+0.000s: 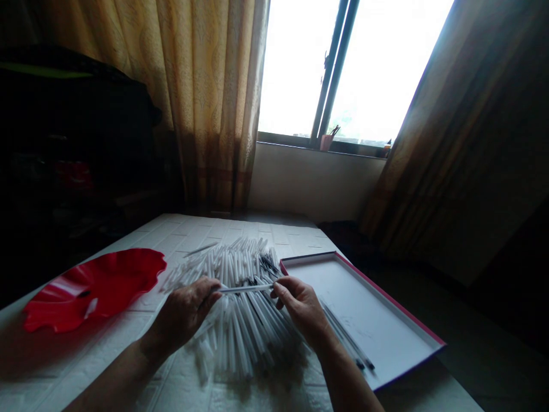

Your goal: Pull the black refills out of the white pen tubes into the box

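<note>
Between my two hands, a slim whitish tube that looks like a pen barrel (246, 289) lies level above the pile. My left hand (193, 303) pinches its left end between thumb and fingers. Its right end sits in the closed fingertips of my right hand (298, 300), where something dark shows. Beneath spreads a big heap of similar translucent tubes (240, 343), with several black, thin pieces (269, 264) lying among them. To the right, a few dark-tipped pens (349, 337) rest along the left side of a shallow white tray (386, 320) with a red edge.
A red wavy-rimmed bowl (98, 286) stands on the left of the white brick-patterned table (171, 229). Behind are a tan curtain (210, 103), a bright window (300, 68) and a pink cup (326, 142) on its sill. Dark furniture fills the left.
</note>
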The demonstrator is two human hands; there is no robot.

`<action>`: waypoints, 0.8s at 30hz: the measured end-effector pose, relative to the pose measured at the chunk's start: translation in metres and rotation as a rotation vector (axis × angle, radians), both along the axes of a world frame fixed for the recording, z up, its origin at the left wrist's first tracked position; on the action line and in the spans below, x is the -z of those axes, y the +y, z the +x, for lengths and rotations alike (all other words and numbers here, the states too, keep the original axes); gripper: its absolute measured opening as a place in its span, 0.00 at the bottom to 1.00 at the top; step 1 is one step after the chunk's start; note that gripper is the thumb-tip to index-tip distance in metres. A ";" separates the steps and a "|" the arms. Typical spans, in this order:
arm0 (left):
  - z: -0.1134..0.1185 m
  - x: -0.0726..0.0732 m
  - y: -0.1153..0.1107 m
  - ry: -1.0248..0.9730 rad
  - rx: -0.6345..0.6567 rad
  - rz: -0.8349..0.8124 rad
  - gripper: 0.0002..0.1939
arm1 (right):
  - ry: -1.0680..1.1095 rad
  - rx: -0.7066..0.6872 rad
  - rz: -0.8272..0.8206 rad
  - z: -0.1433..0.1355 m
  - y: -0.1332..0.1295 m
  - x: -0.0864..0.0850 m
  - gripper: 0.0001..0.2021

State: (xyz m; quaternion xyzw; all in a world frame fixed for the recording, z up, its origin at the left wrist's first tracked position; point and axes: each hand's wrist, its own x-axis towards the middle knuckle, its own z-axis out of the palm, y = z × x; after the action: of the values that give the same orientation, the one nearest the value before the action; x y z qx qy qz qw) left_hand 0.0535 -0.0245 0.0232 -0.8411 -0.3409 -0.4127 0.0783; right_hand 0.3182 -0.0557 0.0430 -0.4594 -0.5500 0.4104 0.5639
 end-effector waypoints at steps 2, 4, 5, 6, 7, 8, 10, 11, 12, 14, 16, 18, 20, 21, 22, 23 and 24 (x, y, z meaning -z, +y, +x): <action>0.000 0.000 0.000 -0.001 -0.001 0.000 0.16 | -0.001 0.004 -0.002 0.000 0.000 -0.001 0.17; 0.000 0.000 -0.001 -0.003 0.000 0.003 0.16 | -0.006 0.008 -0.005 0.001 0.000 0.000 0.18; 0.001 0.000 -0.001 -0.003 0.002 0.005 0.16 | -0.009 0.008 -0.006 0.001 0.000 0.000 0.18; 0.001 -0.001 -0.001 -0.003 0.004 0.007 0.16 | -0.013 0.006 -0.008 0.001 0.000 0.000 0.19; 0.001 -0.001 -0.001 -0.001 0.006 0.010 0.16 | -0.016 0.004 -0.009 0.001 0.000 0.001 0.19; 0.001 -0.001 -0.002 0.002 0.007 0.012 0.15 | -0.017 0.000 -0.009 0.001 0.001 0.001 0.19; 0.001 -0.001 -0.002 0.008 0.011 0.017 0.15 | -0.018 -0.002 -0.006 0.001 0.001 0.002 0.18; 0.001 -0.001 -0.002 0.012 0.013 0.020 0.15 | -0.018 -0.002 -0.003 0.000 0.001 0.002 0.18; 0.001 -0.001 -0.001 0.017 0.014 0.024 0.15 | -0.019 -0.003 0.000 0.000 0.001 0.002 0.17; 0.001 -0.001 -0.001 0.026 0.017 0.034 0.15 | -0.022 -0.004 0.004 0.001 0.001 0.001 0.16; 0.001 -0.002 -0.001 0.033 0.017 0.045 0.16 | -0.025 -0.004 0.003 0.001 0.001 0.002 0.17; 0.001 -0.003 -0.001 0.038 0.014 0.054 0.16 | -0.029 -0.001 -0.002 0.002 0.001 0.002 0.18; 0.001 -0.004 -0.002 0.043 0.014 0.058 0.16 | -0.033 0.001 -0.009 0.002 0.002 0.003 0.18; 0.001 -0.005 -0.003 0.046 0.016 0.059 0.16 | -0.034 0.002 -0.012 0.002 0.002 0.003 0.17; 0.001 -0.006 -0.003 0.048 0.018 0.059 0.16 | -0.034 0.001 -0.014 0.002 0.002 0.003 0.17; 0.001 -0.006 -0.004 0.051 0.020 0.059 0.16 | -0.034 0.002 -0.016 0.002 0.002 0.002 0.16; 0.001 -0.007 -0.004 0.052 0.021 0.060 0.16 | -0.032 0.002 -0.017 0.002 0.002 0.001 0.16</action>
State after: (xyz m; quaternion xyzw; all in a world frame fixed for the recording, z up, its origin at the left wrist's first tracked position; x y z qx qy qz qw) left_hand 0.0543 -0.0289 0.0303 -0.8523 -0.3172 -0.4017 0.1080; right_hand 0.3204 -0.0542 0.0416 -0.4712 -0.5552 0.4070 0.5514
